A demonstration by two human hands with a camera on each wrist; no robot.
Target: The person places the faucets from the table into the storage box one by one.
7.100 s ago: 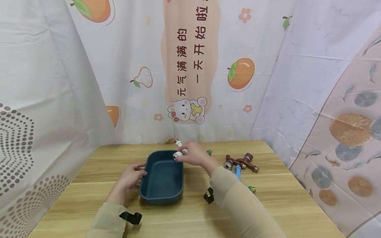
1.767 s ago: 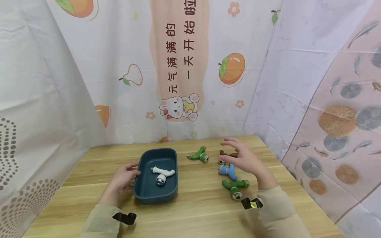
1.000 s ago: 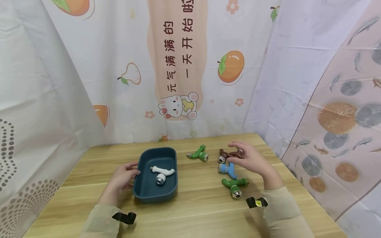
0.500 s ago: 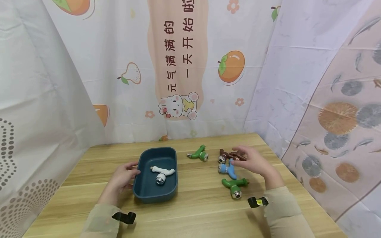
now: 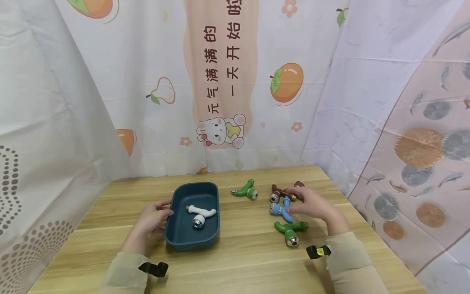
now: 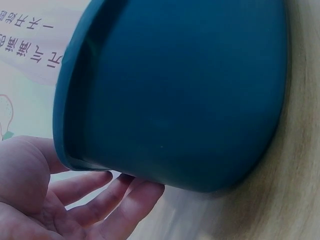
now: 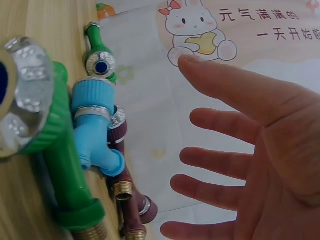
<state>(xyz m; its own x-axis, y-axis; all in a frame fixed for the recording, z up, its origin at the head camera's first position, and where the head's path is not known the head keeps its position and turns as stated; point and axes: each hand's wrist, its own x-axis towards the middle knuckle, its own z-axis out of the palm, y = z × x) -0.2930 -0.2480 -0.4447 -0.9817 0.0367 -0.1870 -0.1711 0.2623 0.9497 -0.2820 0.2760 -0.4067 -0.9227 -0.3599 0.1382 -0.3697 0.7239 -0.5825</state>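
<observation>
My left hand (image 5: 151,218) is at the left wall of a dark teal box (image 5: 192,246), its fingertips touching the wall from outside; the left wrist view shows the fingers relaxed against it. Inside the box lies a white tap (image 5: 203,212) with a silver-faced knob. Over on the right, my right hand (image 5: 313,205) hovers just beside a blue tap (image 5: 284,212). Its thumb and fingers are spread and hold nothing in the right wrist view. Brown taps (image 5: 280,192) lie behind the blue one, partly hidden by the fingers.
One green tap (image 5: 291,230) lies nearer the front, below the blue tap. Another green tap (image 5: 246,190) sits farther back, between the box and the brown taps. A printed curtain (image 5: 227,159) hangs along the back edge of the wooden table (image 5: 227,269).
The white tap went from my right hand into the box. That hand then moved right and has lowered toward the blue tap. My left hand stays at the box.
</observation>
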